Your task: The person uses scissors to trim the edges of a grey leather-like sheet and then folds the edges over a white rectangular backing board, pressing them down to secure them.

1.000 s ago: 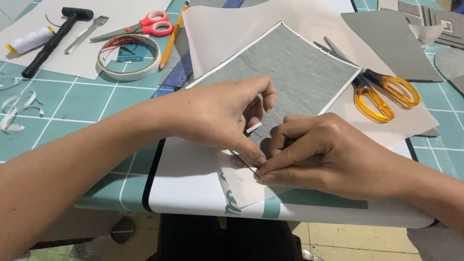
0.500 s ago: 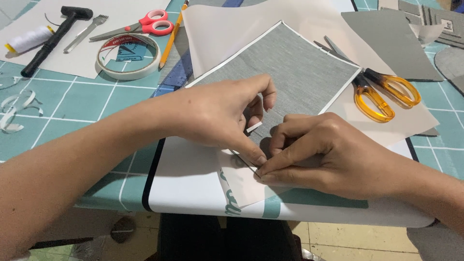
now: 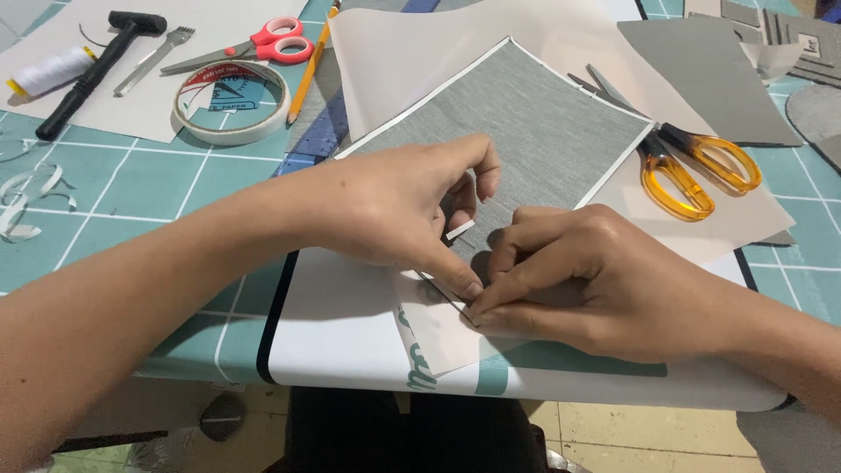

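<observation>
A grey textured sheet [image 3: 526,114] with a thin white border lies on beige paper [image 3: 420,44] in the middle of the table. My left hand [image 3: 394,210] and my right hand [image 3: 578,280] meet at the sheet's near corner. Both pinch the edge there with fingertips touching, and a small white strip [image 3: 460,229] sticks out between my left fingers. The corner itself is hidden under the fingers.
Orange-handled scissors [image 3: 692,166] lie right of the sheet. At the back left are a tape roll [image 3: 229,101], red scissors [image 3: 254,48], a pencil [image 3: 308,66], a black hammer [image 3: 96,66], a thread spool [image 3: 48,72] and a metal pronged tool [image 3: 153,60]. Grey pieces [image 3: 710,79] lie at the back right on the teal cutting mat [image 3: 114,184].
</observation>
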